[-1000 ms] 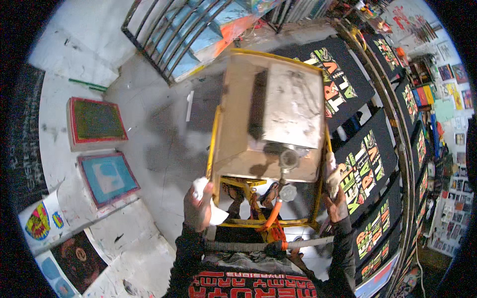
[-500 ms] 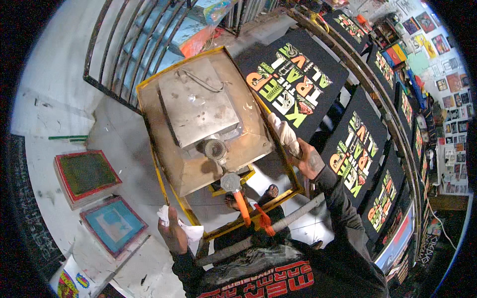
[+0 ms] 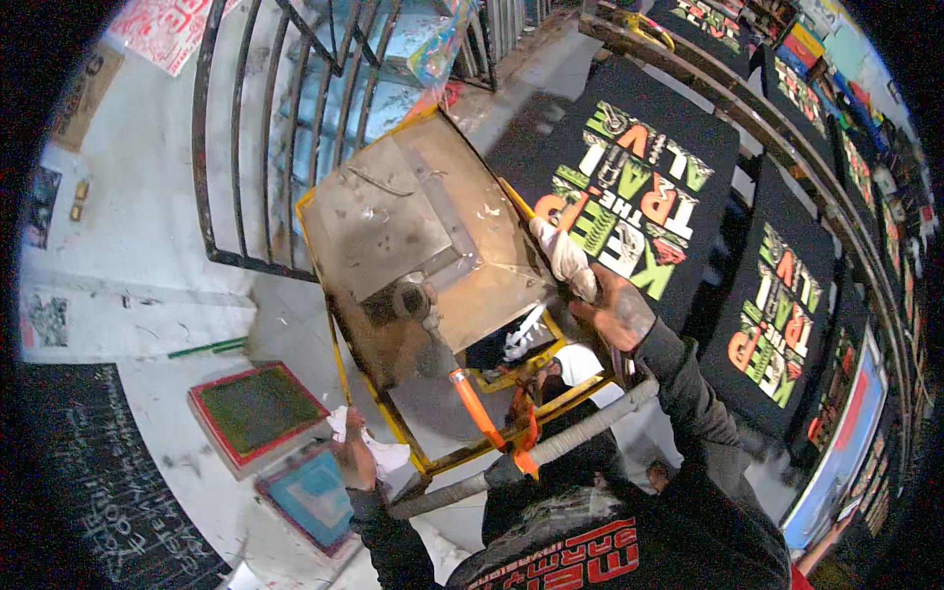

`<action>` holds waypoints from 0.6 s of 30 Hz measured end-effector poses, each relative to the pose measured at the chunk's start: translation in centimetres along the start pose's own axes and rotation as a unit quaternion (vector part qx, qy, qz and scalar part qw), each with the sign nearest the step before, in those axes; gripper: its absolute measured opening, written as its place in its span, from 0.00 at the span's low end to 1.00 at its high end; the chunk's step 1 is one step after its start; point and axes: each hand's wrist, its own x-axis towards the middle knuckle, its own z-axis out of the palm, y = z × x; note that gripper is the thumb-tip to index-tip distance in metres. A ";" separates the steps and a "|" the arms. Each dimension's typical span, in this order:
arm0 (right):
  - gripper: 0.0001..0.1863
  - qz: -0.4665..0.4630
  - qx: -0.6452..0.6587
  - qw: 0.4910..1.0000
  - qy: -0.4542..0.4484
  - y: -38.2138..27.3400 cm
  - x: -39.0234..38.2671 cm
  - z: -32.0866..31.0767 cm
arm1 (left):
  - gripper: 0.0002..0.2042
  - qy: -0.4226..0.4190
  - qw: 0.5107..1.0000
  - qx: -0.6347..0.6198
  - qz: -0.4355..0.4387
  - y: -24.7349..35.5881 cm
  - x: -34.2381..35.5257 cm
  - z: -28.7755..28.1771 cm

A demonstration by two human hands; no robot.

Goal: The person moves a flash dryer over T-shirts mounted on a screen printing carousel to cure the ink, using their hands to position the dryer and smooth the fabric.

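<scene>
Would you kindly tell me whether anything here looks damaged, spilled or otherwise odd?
Only the metal hood inside the yellow frame stands out mildly: its surface is unevenly browned, with small pale marks, so it looks worn. I see no spill or clear breakage.

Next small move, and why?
I'd probably gather the white cloth more snugly in the left hand: a loose flap sticks out beside the yellow frame, while the right hand holds an off-white cloth bunched at the frame's other side.

Left hand [image 3: 356, 460] curled, right hand [image 3: 614, 311] curled farther forward, forearms [image 3: 680, 385] apart
</scene>
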 end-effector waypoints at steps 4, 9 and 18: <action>0.20 0.019 0.059 0.998 -0.004 -0.7 3.4 1.1 | 0.23 0.003 0.999 -0.012 -0.034 2.5 3.0 0.8; 0.23 0.076 0.099 0.992 -0.001 -0.8 7.4 2.2 | 0.17 -0.050 0.996 -0.072 -0.017 7.4 8.7 1.8; 0.22 0.133 0.101 0.984 0.066 -1.3 15.6 5.2 | 0.20 -0.100 0.992 -0.064 -0.041 12.7 25.3 4.8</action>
